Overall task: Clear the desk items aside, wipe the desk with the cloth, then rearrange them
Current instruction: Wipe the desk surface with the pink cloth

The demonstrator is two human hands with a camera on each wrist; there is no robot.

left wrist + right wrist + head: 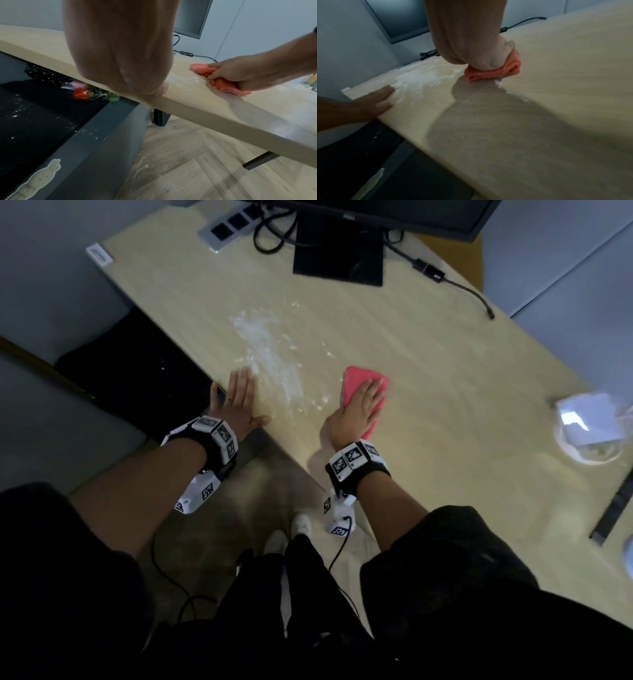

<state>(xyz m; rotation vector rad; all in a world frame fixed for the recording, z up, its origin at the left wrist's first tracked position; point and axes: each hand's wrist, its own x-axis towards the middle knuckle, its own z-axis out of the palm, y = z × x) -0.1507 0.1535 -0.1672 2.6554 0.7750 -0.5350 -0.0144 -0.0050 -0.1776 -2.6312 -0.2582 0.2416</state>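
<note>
A smear of white powder [267, 350] lies across the middle of the light wood desk [445, 364]. My right hand [363, 402] presses a folded pink cloth [356, 378] onto the desk just right of the powder. In the left wrist view its thumb and fingers pinch the cloth [223, 83]. The right wrist view shows the cloth [488, 74] folded under my palm, with powder [412, 81] to its left. My left hand [239, 398] lies flat, fingers straight, at the desk's left edge beside the powder, holding nothing.
A monitor stand [339, 251], a power strip [229, 227] and a loose cable [472, 292] occupy the back. A clear bag with white boxes [589, 429] and a dark bar [613, 508] sit at the right edge. A dark bin with a wrapped flower [82, 93] stands below the left edge.
</note>
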